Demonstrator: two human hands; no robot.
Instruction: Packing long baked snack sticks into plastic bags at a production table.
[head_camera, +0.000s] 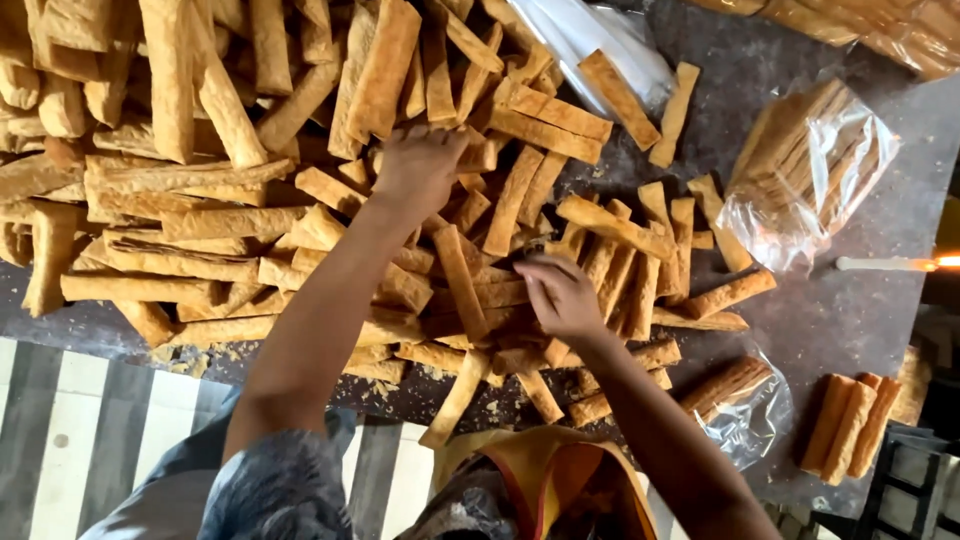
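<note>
A big heap of long golden-brown baked sticks (200, 170) covers a dark worktop (840, 320). My left hand (420, 165) reaches into the heap, fingers spread over several sticks near the middle; whether it grips one is hidden. Closer to me, my right hand (560, 295) rests on the loose sticks (620, 250) at the heap's right side, fingers curled around the end of one stick.
A filled clear bag of sticks (810, 170) lies at the right. A smaller clear bag (740, 395) with sticks and a loose bundle (850, 420) lie at the lower right. Clear plastic (590, 40) sits at the top. A lit candle (890, 263) is at the right edge.
</note>
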